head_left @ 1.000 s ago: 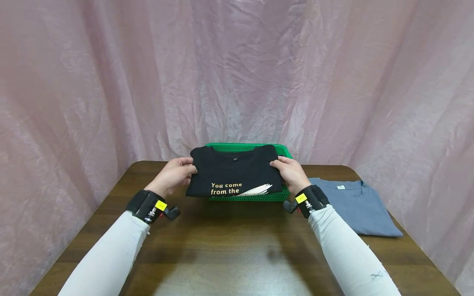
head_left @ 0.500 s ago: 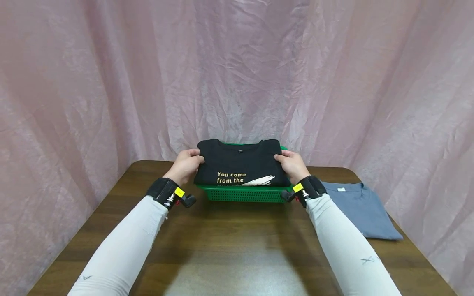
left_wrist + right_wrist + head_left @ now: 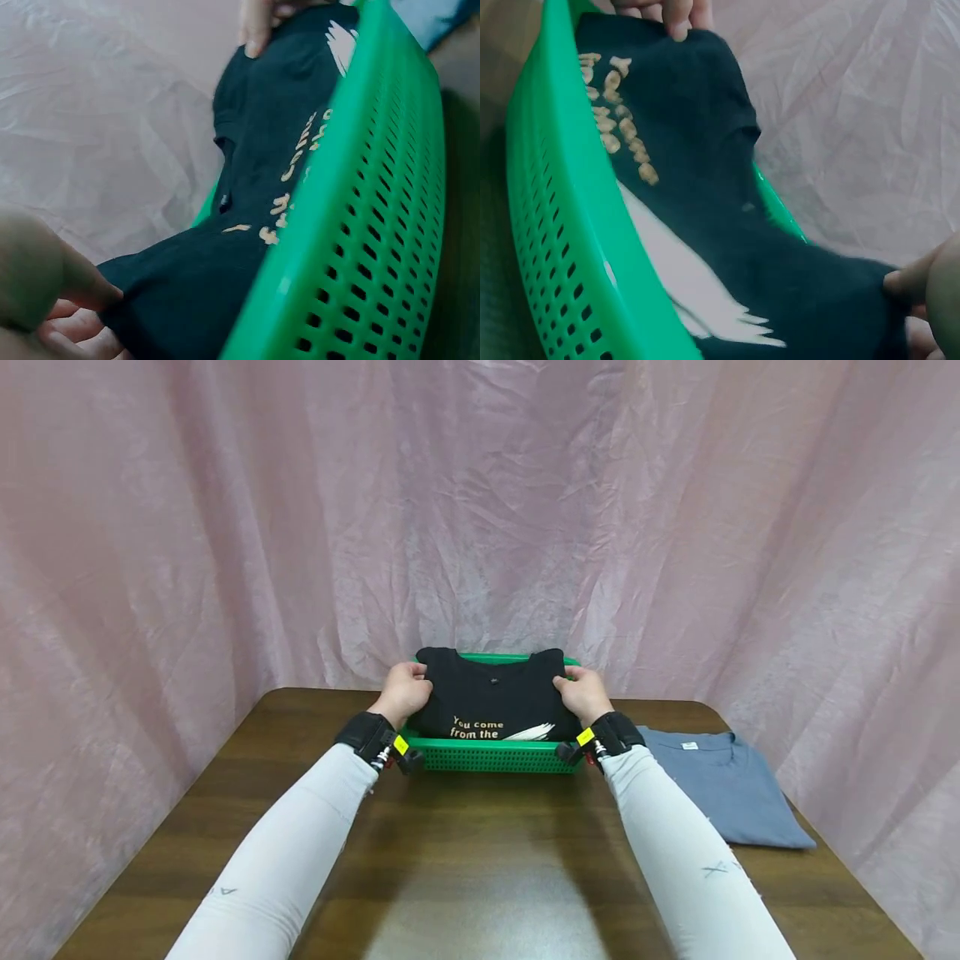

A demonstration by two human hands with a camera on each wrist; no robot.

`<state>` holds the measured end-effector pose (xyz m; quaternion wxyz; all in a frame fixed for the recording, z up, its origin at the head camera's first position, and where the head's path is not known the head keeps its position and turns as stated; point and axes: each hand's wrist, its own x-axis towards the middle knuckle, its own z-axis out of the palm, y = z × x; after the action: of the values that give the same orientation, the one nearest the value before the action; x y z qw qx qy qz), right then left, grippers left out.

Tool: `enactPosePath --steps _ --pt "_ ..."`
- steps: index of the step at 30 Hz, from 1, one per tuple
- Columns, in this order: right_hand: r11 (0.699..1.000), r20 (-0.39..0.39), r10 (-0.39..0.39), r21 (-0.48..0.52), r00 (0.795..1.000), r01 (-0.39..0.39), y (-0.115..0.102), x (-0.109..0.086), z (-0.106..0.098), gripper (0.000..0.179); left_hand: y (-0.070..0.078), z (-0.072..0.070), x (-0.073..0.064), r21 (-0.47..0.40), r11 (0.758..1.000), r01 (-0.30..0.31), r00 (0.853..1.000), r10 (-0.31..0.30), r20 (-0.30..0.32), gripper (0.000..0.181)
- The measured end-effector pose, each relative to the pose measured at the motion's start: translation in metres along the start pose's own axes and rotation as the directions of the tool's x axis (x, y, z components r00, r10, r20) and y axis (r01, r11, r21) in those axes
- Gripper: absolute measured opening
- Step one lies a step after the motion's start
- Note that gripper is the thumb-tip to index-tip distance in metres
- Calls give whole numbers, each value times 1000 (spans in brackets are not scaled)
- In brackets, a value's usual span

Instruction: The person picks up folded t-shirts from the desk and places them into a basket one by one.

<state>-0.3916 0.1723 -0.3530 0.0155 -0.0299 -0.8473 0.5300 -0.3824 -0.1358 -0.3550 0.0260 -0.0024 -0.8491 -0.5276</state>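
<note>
A folded black T-shirt (image 3: 495,697) with gold lettering and a white brush-stroke print lies partly inside a green plastic basket (image 3: 491,756). Its lower part dips behind the basket's front wall. My left hand (image 3: 405,692) pinches the shirt's left side between thumb and fingers. At the opposite side, my right hand (image 3: 585,695) pinches the right edge the same way. In the left wrist view, the black cloth (image 3: 277,112) sags between the two hands below the near rim. The right wrist view shows the white print (image 3: 682,262) running close along the basket's rim.
A folded blue-grey T-shirt (image 3: 720,785) lies on the right side of the brown wooden table (image 3: 480,860), beside my right forearm. A pink curtain (image 3: 480,510) hangs right behind the table's far edge.
Both hands have carried the black T-shirt away from me, slightly right, then down into the basket. The hands came closer together, and the basket's front wall now shows in front of the shirt.
</note>
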Motion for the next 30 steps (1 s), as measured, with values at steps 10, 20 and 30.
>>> enactPosePath --steps 10,20,30 --pt "998 45 -38 48 998 36 -1 -20 -7 60 15 16 -26 240 942 -235 971 214 108 49" --pt "985 115 -132 123 985 118 2 -53 -11 54 24 35 -74 54 953 -298 937 281 209 32" --pt "971 144 -162 199 976 132 10 -82 -22 54 20 47 -100 -79 953 -293 920 304 246 30"
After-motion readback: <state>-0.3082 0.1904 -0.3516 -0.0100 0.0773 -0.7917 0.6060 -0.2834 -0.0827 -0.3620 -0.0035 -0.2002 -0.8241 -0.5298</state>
